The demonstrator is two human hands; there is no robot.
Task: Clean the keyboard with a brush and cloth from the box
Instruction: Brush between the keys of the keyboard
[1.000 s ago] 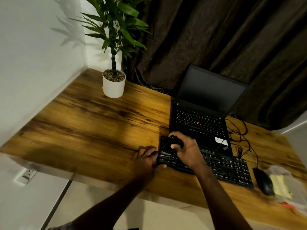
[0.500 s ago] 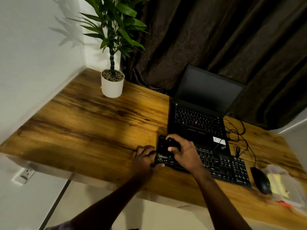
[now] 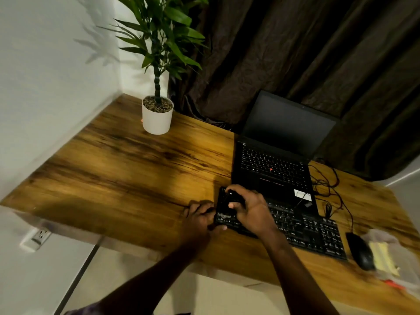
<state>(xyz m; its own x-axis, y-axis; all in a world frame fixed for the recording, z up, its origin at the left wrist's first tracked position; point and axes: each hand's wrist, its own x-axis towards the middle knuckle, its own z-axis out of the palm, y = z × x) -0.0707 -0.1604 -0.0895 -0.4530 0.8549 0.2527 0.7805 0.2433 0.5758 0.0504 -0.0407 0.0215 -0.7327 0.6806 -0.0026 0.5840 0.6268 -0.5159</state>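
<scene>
Head view from above the desk [image 3: 136,178]: the black keyboard [image 3: 313,237] lies flat on the wood just in front of the open laptop [image 3: 272,164], keys facing up. Its far edge touches or slightly overlaps the laptop's front lip.

Its long axis runs slantwise. The left end sits under the person's hands and the right end points at the mouse [image 3: 360,251], just beside a clear container [image 3: 391,237] near the desk's right edge.

The left hand [image 3: 200,220] is curled around the keyboard's left end, thumb over the front corner, and seems to be steadying it. The right hand [image 3: 252,212] is closed round a dark object [image 3: 223,205] pressed onto the leftmost keys. It is black on black in dim light, so I cannot tell whether it is the brush or the cloth.

I'd judge the keyboard to be a light, stiff plastic slab that would skate easily on this smooth top. The keycaps are the fragile part and could pop off if snagged. It is best held by the bare frame at an end or along the front edge, as the left hand does, never by the keys.
</scene>
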